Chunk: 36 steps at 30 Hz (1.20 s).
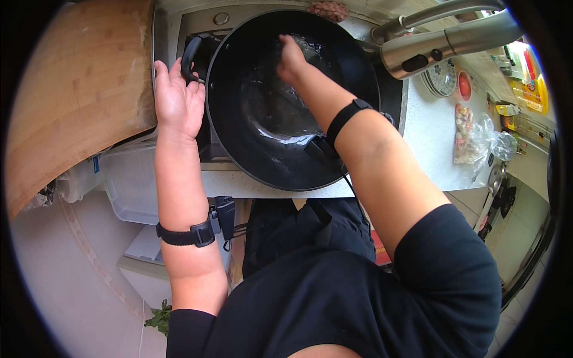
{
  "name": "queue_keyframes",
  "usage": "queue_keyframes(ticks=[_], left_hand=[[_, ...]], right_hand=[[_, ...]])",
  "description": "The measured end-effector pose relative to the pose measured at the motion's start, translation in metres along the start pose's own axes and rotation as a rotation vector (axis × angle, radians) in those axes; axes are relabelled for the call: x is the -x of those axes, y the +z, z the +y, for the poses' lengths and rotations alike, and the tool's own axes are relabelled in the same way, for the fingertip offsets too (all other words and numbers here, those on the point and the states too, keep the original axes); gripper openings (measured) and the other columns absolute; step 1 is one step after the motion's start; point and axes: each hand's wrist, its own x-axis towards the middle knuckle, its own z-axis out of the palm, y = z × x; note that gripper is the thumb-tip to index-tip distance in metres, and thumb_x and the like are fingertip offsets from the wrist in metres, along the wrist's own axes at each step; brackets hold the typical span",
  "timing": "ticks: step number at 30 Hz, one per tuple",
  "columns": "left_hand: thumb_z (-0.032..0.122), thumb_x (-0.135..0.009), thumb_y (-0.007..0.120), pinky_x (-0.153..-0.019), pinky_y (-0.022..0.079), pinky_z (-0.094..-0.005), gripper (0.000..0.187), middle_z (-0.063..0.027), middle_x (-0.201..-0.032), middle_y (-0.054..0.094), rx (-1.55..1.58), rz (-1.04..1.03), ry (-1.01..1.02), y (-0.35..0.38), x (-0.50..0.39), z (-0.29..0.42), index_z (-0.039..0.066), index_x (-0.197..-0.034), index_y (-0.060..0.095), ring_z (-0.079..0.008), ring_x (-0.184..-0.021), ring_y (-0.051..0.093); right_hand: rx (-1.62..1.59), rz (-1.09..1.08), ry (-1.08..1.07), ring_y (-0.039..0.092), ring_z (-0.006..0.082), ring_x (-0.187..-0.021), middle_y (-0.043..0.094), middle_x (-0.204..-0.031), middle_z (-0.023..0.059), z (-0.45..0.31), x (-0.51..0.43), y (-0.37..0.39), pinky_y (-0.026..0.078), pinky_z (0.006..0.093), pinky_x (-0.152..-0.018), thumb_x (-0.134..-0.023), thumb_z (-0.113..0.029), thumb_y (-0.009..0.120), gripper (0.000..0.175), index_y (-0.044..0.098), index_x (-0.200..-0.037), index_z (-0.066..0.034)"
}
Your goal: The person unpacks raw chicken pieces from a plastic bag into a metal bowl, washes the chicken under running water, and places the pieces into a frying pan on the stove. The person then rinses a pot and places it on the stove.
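A large black wok rests over a sink, with water pooled in its bottom. My left hand is palm up at the wok's left side, thumb spread outward. Its fingers meet the lower end of the black loop handle, and some fingertips are hidden there. Inside the wok, my right hand is low over the wet surface, slightly blurred. Its fingers are bent, and whether anything is in them is hidden.
A steel faucet reaches over the wok's right edge. To the left lies a thick wooden board. A pinkish cloth-like bundle sits behind the wok. Stacked plates, a red-filled bowl and plastic bags occupy the right counter.
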Motion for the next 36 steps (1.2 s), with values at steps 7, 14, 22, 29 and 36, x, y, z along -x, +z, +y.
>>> queue_keyframes(ticks=[7, 14, 22, 29, 36], left_hand=[[0.060, -0.094, 0.032, -0.102, 0.029, -0.0339, 0.072, -0.0089, -0.115, 0.050, 0.075, -0.003, -0.040, -0.007, -0.004, 0.000, -0.002, -0.131, 0.041, -0.0220, -0.102, 0.042], [0.056, -0.096, 0.032, -0.104, 0.028, -0.0349, 0.068, -0.0094, -0.115, 0.050, 0.068, -0.014, -0.049, -0.010, -0.010, -0.001, -0.003, -0.128, 0.043, -0.0226, -0.102, 0.042], [0.054, -0.097, 0.030, -0.107, 0.028, -0.0351, 0.065, -0.0112, -0.120, 0.046, -0.021, 0.016, -0.007, 0.002, -0.001, -0.002, -0.002, -0.129, 0.039, -0.0224, -0.110, 0.041], [0.050, -0.098, 0.031, -0.104, 0.031, -0.0343, 0.058, -0.0098, -0.117, 0.048, -0.025, 0.024, -0.006, -0.001, -0.003, -0.002, -0.001, -0.122, 0.045, -0.0218, -0.108, 0.042], [0.046, -0.099, 0.038, -0.102, 0.034, -0.0324, 0.050, -0.0082, -0.112, 0.048, -0.031, 0.033, -0.038, -0.016, -0.010, -0.001, 0.001, -0.119, 0.048, -0.0211, -0.104, 0.044]], right_hand=[[0.511, -0.619, 0.236, 0.031, 0.0229, -0.132, 0.033, -0.146, 0.0125, 0.059, 0.134, 0.039, 0.024, 0.0375, -0.108, -0.091, -0.057, 0.042, 0.068, 0.035, -0.142, -0.0130], [1.716, -0.857, 0.423, 0.005, 0.0305, -0.143, 0.008, -0.155, 0.0130, 0.042, 0.201, -0.109, 0.007, 0.0432, -0.115, -0.092, -0.064, 0.024, 0.072, 0.021, -0.148, -0.0191], [2.263, -0.186, -0.387, 0.032, 0.0376, -0.133, 0.033, -0.146, 0.0162, 0.013, 0.119, -0.158, 0.024, 0.0463, -0.110, -0.091, -0.058, 0.038, 0.067, 0.033, -0.143, -0.0160], [2.184, -0.444, -0.566, 0.055, 0.0319, -0.105, 0.055, -0.109, 0.0107, 0.011, 0.099, -0.161, 0.049, 0.0397, -0.087, -0.083, -0.013, 0.052, 0.023, 0.061, -0.104, -0.0122], [1.837, -0.169, -0.765, 0.059, 0.0302, -0.089, 0.057, -0.090, 0.0096, -0.052, 0.161, -0.160, 0.050, 0.0405, -0.077, -0.074, -0.009, 0.059, 0.013, 0.066, -0.084, -0.0130]])
